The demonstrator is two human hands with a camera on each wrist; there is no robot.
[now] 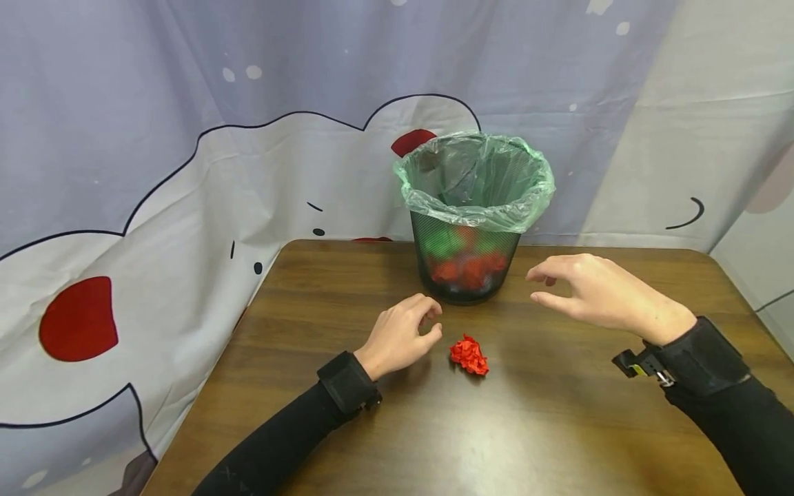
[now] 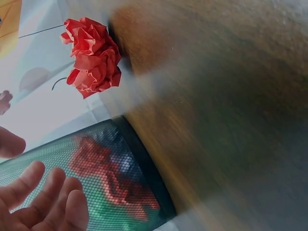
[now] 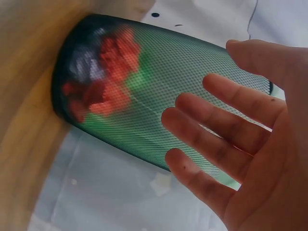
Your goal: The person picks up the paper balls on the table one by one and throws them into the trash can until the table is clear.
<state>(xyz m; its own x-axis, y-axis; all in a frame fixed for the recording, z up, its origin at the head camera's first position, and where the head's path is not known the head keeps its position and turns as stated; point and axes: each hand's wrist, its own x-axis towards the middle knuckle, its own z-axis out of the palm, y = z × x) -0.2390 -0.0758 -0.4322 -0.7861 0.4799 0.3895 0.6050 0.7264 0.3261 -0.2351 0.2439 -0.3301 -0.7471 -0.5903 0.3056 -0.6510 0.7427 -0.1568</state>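
A crumpled red paper ball [image 1: 469,355] lies on the wooden table; the left wrist view shows the same red paper ball [image 2: 94,57] up close. Just left of it hovers my left hand [image 1: 402,335], fingers loosely bent and holding nothing. My right hand [image 1: 598,293] is raised over the table right of the bin, its fingers relaxed and apart, as the right wrist view confirms for the right hand [image 3: 240,134]. Behind both hands stands a black mesh bin [image 1: 428,238] lined with a green plastic bag [image 1: 496,219]. Red and green crumpled pieces show through its mesh.
The brown wooden table [image 1: 347,275] has its back edge by a patterned curtain [image 1: 298,172]. A pale panel [image 1: 759,241] borders the table at the right. The bin sits near the table's back edge.
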